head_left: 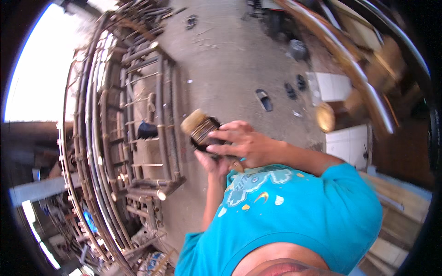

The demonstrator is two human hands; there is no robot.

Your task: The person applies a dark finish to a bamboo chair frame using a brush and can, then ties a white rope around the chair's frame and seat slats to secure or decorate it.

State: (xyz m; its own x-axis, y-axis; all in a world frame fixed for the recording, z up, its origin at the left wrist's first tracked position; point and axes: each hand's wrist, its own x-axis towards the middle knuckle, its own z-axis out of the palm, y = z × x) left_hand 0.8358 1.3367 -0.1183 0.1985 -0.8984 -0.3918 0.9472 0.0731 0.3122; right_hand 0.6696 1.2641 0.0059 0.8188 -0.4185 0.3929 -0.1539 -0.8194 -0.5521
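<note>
In front of my chest I hold a wide paintbrush [204, 130] with pale bristles, a metal band and a wooden handle end showing near my shirt. The fingers of my right hand [244, 141] are closed over the brush from the right side. My left hand [211, 162] comes from below and is wrapped round a dark, rounded thing [198, 146], cup-like in shape, right under the brush. Its inside is hidden by the brush and my fingers, so I cannot tell what it contains.
Bamboo frames [162, 124] and long poles stand on the left. A loose sandal [264, 100] and other footwear lie on the concrete floor [221, 55]. Thick bamboo pieces [326, 117] jut in on the right, near white tiles [347, 147]. Sticks are piled at the far left.
</note>
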